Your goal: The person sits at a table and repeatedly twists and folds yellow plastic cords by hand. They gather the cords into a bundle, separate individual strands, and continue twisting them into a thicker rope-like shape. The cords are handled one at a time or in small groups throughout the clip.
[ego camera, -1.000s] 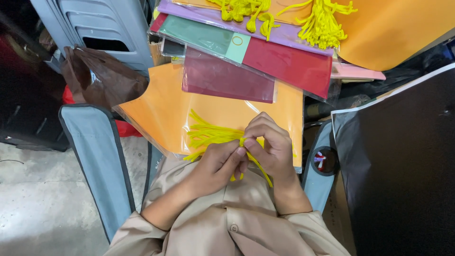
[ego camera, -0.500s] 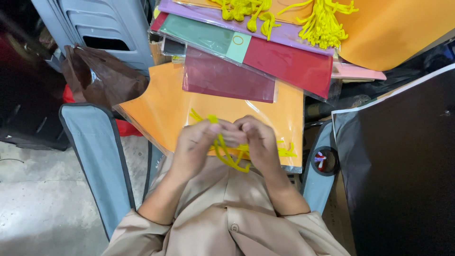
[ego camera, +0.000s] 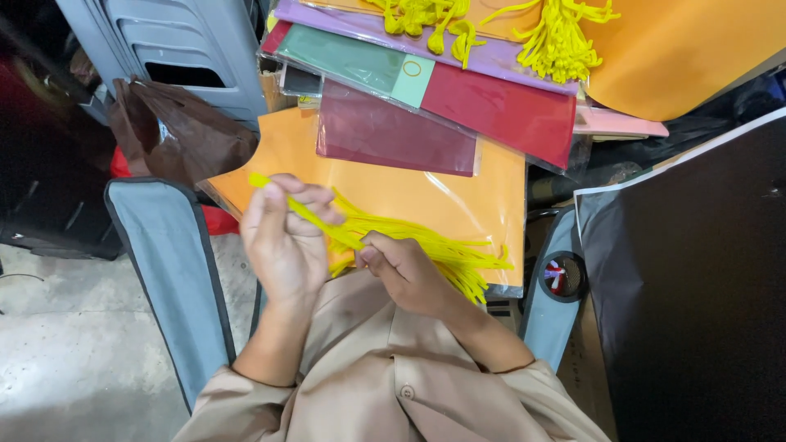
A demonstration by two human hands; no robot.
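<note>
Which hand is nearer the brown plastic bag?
Left. The left hand is just right of the brown plastic bag; the right hand sits farther right, holding the yellow strands.

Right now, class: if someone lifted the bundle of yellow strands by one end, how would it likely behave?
The yellow strands would probably droop and splay: their free ends already fan out over the orange sheet. They look thin, so likely very light. The single strand in the left hand stays straight, suggesting slight stiffness.

soft, even indoor light; colours bright at centre, the left edge and right side fall dim. plastic sleeves point(ego camera: 393, 135) show mild glare. focus sharp.
</note>
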